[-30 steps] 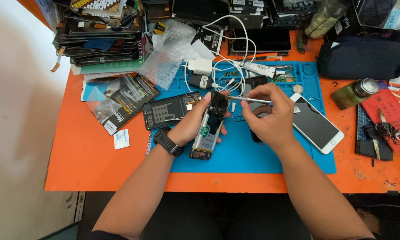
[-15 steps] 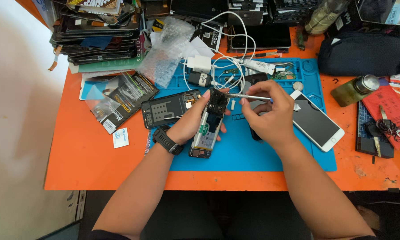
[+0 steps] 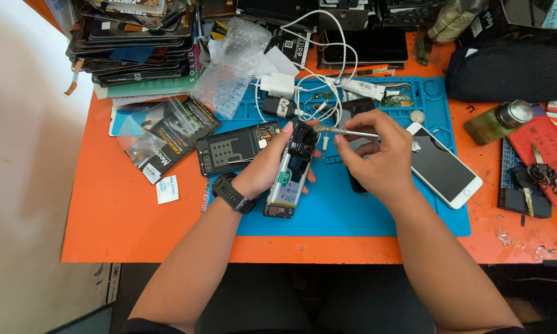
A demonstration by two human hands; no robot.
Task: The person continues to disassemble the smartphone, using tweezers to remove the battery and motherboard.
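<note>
Head view: the left hand (image 3: 267, 166) grips an opened phone (image 3: 291, 170), its insides showing, fingers curled around its left edge and holding it tilted above the blue work mat (image 3: 328, 216). The right hand (image 3: 377, 158) is pinched shut on a slim metal screwdriver (image 3: 346, 131), whose tip points toward 9 o'clock and meets the top end of the opened phone. The 2 hands sit close together at the mat's centre. A black wristwatch (image 3: 232, 193) circles the left wrist. At 9 o'clock from the opened phone lies a dark back cover (image 3: 234, 148); at 3 o'clock, just beside the right hand, a white smartphone (image 3: 442, 166) rests face up. White charger cables (image 3: 303, 93) coil at 12 o'clock on the orange table (image 3: 124, 229).
</note>
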